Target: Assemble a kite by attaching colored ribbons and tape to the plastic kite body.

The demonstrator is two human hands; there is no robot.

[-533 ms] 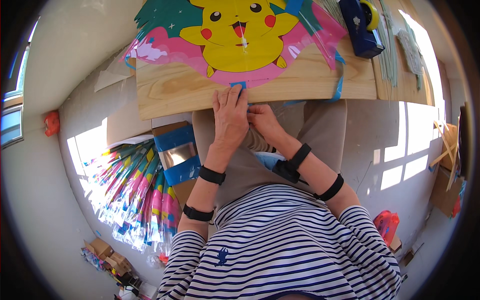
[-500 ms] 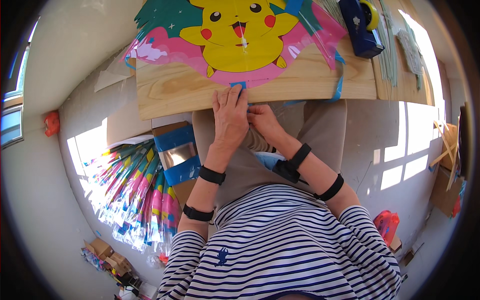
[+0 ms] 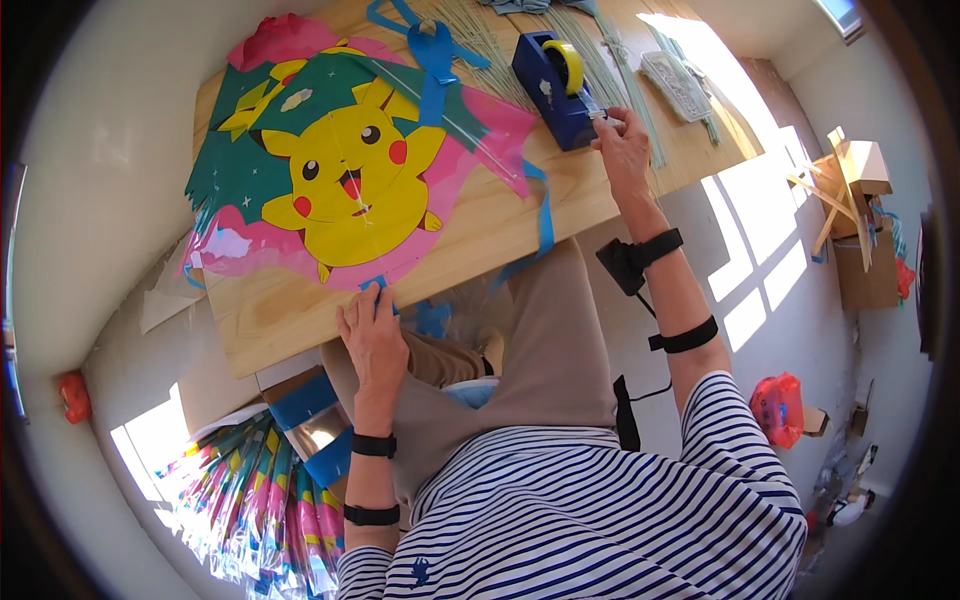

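Observation:
A thin plastic kite (image 3: 335, 235) printed with a yellow cartoon figure on green and pink lies flat on the wooden table. At its lower tip, by the near table edge, my left hand (image 3: 375, 345) has its fingers closed on a short blue ribbon (image 3: 373, 283). My right hand (image 3: 626, 150) reaches out to the dark blue tape dispenser (image 3: 545, 95) and pinches the end of the clear tape (image 3: 593, 104) at its front. A yellow-rimmed tape roll (image 3: 566, 68) sits in the dispenser.
Thin pale sticks (image 3: 600, 75) and a clear plastic packet (image 3: 675, 85) lie on the table's far right. A loose blue ribbon (image 3: 545, 215) hangs over the near edge. Folded kites (image 3: 265, 500) and a blue-taped box (image 3: 310, 425) are at lower left.
My right hand has left my left hand's side and moved up and right to the tape dispenser. The left hand stays at the kite's lower tip. The view has shifted right.

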